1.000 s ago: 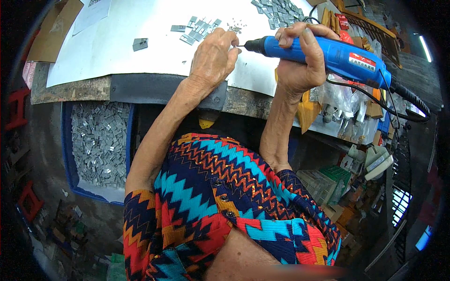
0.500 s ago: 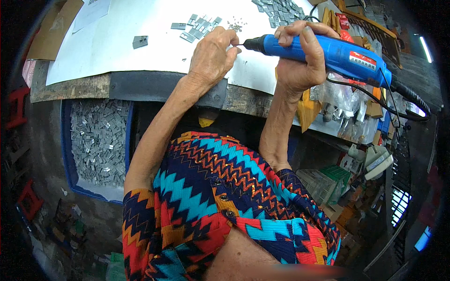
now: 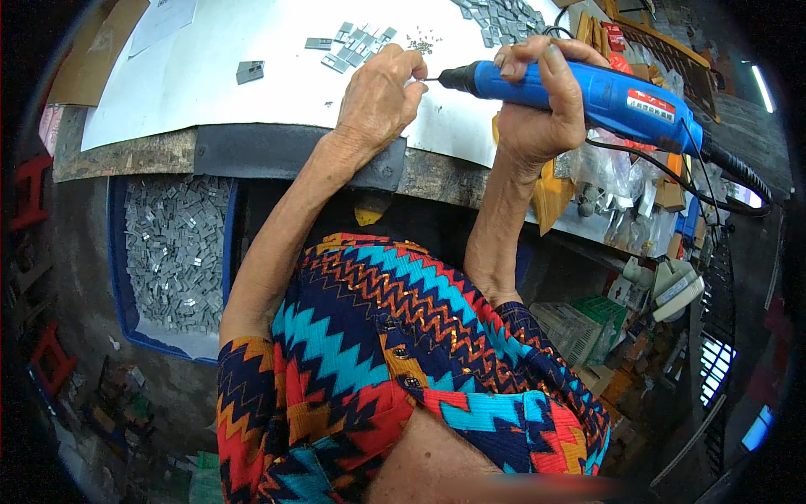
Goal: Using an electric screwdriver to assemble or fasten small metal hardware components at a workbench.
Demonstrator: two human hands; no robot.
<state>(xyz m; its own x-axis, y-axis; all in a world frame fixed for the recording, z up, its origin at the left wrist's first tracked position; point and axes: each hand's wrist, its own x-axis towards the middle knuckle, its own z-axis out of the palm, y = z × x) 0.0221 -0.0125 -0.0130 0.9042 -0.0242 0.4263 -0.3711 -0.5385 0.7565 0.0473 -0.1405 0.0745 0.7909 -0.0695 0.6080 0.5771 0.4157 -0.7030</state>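
A blue electric screwdriver lies level in my right hand, whose fingers wrap round its body. Its thin bit points left and reaches the fingertips of my left hand. Those fingertips are pinched together over the white sheet; whatever sits between them is hidden by the hand. Just beyond my left hand lies a loose group of flat grey plastic pieces. A small scatter of tiny screws is beside them. One more grey piece rests apart on the left.
A heap of grey pieces sits at the back right. Below the table's left side, a blue bin holds many grey parts. The screwdriver's black cable loops at the right, near plastic bags. Cardboard stands at the far left.
The screwdriver and its bit have shifted very slightly to the right. Both hands keep the same hold, and the pieces on the table lie as before.
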